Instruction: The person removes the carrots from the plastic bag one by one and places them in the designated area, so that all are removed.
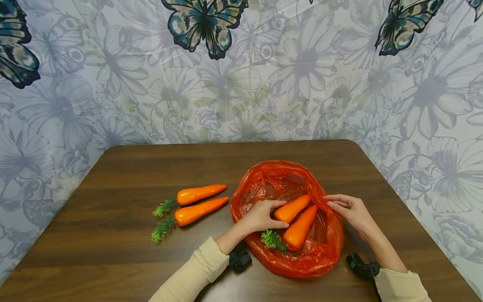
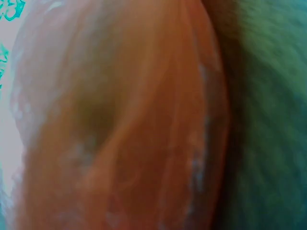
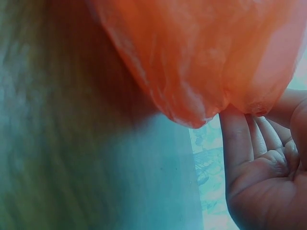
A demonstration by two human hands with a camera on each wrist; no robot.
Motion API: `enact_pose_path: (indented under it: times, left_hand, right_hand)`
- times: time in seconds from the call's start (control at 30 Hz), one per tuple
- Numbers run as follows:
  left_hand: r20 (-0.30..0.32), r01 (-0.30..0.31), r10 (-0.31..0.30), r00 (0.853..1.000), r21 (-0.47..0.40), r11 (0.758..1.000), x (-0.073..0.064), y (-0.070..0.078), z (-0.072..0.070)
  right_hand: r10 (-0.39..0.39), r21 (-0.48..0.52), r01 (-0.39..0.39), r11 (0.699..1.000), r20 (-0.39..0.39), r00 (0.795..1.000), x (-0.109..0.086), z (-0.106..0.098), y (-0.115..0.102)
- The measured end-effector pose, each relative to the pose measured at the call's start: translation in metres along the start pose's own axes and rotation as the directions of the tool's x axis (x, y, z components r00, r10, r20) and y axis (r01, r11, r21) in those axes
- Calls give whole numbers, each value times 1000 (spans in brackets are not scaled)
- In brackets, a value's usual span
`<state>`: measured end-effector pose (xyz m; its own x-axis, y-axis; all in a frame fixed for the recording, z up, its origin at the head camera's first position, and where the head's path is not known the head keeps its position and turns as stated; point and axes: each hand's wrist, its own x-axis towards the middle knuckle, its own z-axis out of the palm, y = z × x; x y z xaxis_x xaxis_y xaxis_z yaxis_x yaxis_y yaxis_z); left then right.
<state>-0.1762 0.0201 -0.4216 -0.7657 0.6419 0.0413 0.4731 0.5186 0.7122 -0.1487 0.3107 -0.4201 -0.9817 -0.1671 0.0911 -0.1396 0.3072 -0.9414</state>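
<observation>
At 12 o'clock of the red plastic bag, only a narrow strip of the wooden table separates the rim from the far edge. Toward 3 o'clock there is more wood before the slanting side edge, and the right forearm comes in across it from 4 o'clock. Toward 9 o'clock the table runs widest; two loose carrots, the rear one and the front one, lie there side by side, thin ends pointing at the bag and stopping just beside its rim. The left forearm enters from 8 o'clock.

The left hand reaches over the rim near 9 o'clock. Its thumb and fingers stand apart around the thick end of the upper carrot inside the bag; whether they press on it I cannot tell. That carrot lies at 2 to 3 o'clock of the palm. The lower carrot lies beside it, at 4 o'clock of the palm, its green top at 5. The right hand pinches the bag's rim between thumb and forefinger, between 2 and 3 o'clock.
</observation>
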Motion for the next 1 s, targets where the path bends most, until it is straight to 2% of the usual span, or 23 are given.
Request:
enact_pose_path:
  times: [0.2, 0.4, 0.73, 0.9, 1.0]
  left_hand:
    - [-4, 19, -19, 1000, -57, 998, 4, 0, -2]
    - [-17, 9, -11, 1000, -127, 992, 9, -1, -4]
    - [-30, 33, -43, 999, -276, 960, 13, -3, -7]
    - [-23, 44, -54, 998, -319, 947, 14, -1, -13]
    - [-14, 55, -65, 998, -365, 929, 15, 1, -18]
  right_hand:
    - [1, 4, -1, 1000, 9, 1000, 6, -4, 0]
    - [-2, -8, 2, 1000, 15, 1000, 11, -8, 3]
    - [5, -28, -5, 1000, 23, 1000, 16, -12, 7]
    - [0, -12, 0, 1000, 28, 1000, 19, -15, 8]
    - [-7, -6, 7, 1000, 34, 999, 21, -17, 8]
